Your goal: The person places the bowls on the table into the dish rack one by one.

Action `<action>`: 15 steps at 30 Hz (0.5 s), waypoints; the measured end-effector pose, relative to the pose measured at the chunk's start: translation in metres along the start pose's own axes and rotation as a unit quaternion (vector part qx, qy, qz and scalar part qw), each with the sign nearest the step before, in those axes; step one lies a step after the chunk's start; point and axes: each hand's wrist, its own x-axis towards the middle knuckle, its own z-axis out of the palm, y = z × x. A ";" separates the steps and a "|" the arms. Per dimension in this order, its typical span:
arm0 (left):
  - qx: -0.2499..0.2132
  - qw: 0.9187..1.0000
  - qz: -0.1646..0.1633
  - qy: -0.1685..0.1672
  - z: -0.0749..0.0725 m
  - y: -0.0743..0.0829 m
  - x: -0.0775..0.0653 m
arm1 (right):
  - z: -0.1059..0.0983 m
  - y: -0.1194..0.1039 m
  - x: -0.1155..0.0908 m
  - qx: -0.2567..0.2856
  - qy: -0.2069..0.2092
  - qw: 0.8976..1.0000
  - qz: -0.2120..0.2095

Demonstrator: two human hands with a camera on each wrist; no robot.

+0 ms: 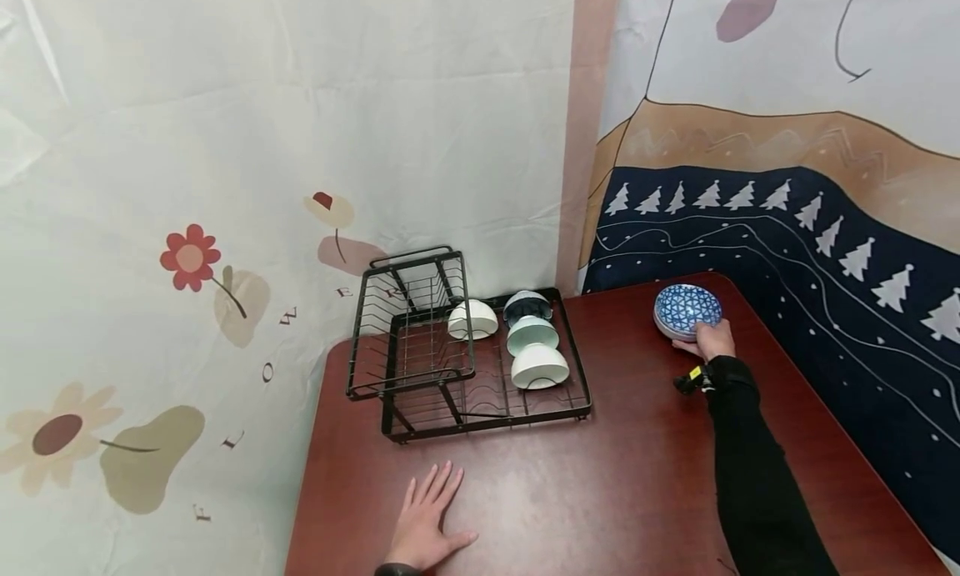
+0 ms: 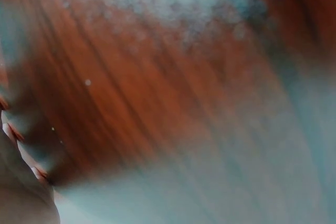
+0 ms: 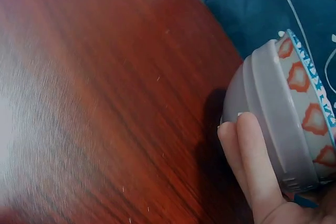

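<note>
Holding nested bowls [image 1: 681, 303] well right of the dish rack [image 1: 495, 425], the right hand [image 1: 715, 340] has its thumb over the near rim and its fingers [image 3: 254, 153] along the outside of the lowest bowl. Gripped, not loose. Top bowl has a blue lattice inside; red-orange patches on the side below its rim. Contact with the table [image 1: 622, 484] under the stack: can't tell.

Key relation: rack lies left of the right fingers, across bare tabletop. Bowls round, so no long axis. Right hand is on them; left hand [image 1: 423, 526] is well apart, on the near side of the rack, palm down, fingers spread, gripping nothing. Left wrist view blurry.

In the rack: white bowl [image 1: 474, 320] toward its left; at its right end, back to front, dark bowl [image 1: 527, 309], pale green bowl [image 1: 532, 336], second white bowl [image 1: 540, 366].

Writing: spaced letters F, L, O, W, E, R on the wall cloth [image 1: 247, 126], left of and behind the rack. Yellow tag [image 1: 694, 373] by the right wrist unreadable. No brands legible.
</note>
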 end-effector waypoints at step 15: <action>-0.021 1.000 0.003 -0.002 -0.004 0.003 0.000 | 0.000 0.013 0.003 -0.200 0.028 0.978 -0.057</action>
